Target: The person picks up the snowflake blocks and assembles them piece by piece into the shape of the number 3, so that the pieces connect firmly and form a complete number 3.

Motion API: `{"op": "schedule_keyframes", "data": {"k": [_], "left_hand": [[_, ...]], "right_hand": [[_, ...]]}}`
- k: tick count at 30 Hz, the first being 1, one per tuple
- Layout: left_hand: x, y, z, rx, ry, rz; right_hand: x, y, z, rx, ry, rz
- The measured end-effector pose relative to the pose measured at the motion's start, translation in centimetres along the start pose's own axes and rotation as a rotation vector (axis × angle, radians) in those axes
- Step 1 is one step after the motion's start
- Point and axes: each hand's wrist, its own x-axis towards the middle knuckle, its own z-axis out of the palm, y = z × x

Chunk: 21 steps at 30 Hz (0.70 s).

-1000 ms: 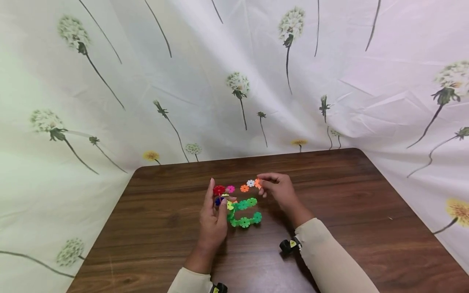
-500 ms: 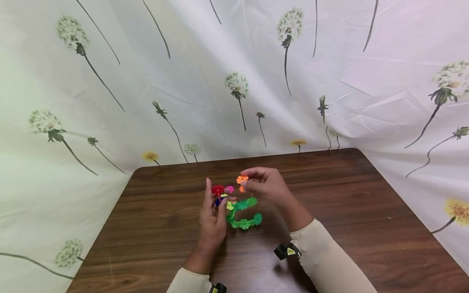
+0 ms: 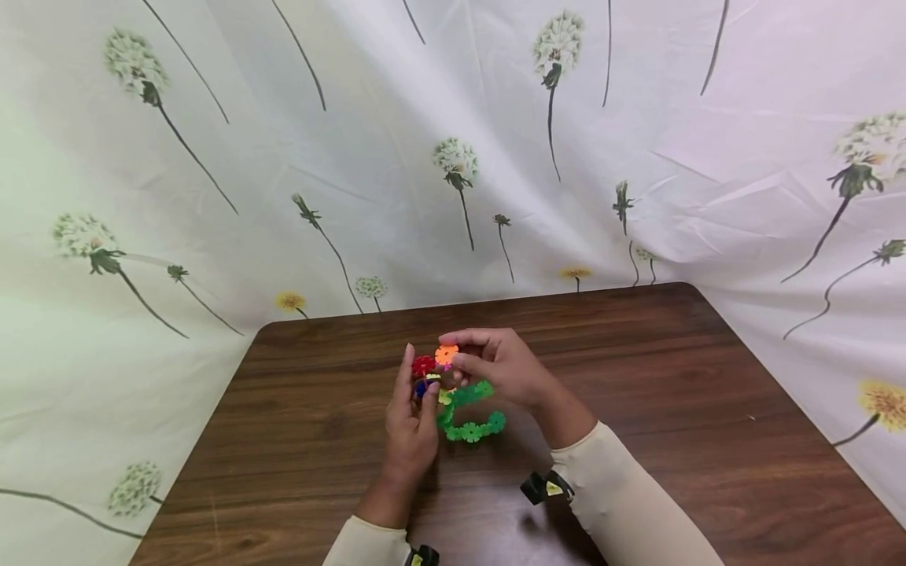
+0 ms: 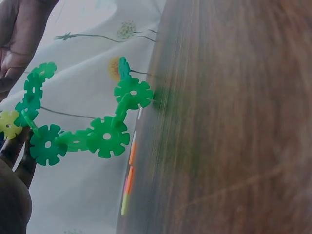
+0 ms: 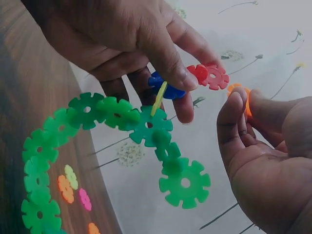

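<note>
My left hand [image 3: 413, 424] pinches the blue flower-shaped disc [image 5: 168, 88] of a linked chain, thumb on top. From it runs a long curved string of green flower discs [image 3: 472, 431], with a yellow disc [image 5: 159, 99] set edge-on between blue and green. On the blue disc's other side, red flower discs [image 5: 214, 77] stick out toward my right hand. Between thumb and forefinger, my right hand [image 3: 515, 371] pinches an orange flower disc [image 3: 447, 354], right at the red end of the chain. Its fingers partly cover the orange disc in the right wrist view.
Loose discs lie on the brown wooden table [image 3: 318, 472] beyond the chain: an orange one [image 5: 65, 189], a yellow-green one [image 5: 71, 176] and a pink one [image 5: 85, 199] among them. A white flower-printed cloth [image 3: 368, 157] hangs behind the table's far edge.
My right hand has moved left from near the white disc, carrying the orange flower disc to the red end of the chain. My left hand has stayed almost still, holding the chain.
</note>
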Motion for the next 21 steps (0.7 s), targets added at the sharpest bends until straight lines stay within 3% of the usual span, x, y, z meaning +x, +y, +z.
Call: {"op": "schedule_keyframes", "data": {"k": [5,14,21], "left_hand": [[0.14,-0.01,0.21,0.004,-0.019,0.024],[0.15,-0.11,0.47,-0.029,-0.030,0.070],[0.09,0.16,0.71,-0.030,0.009,0.126]], "right_hand": [[-0.21,-0.33,-0.13,-0.013,0.008,0.008],[-0.39,-0.79,-0.19,-0.068,-0.062,-0.022],[-0.53,-0.45,0.32,-0.102,-0.056,-0.099]]}}
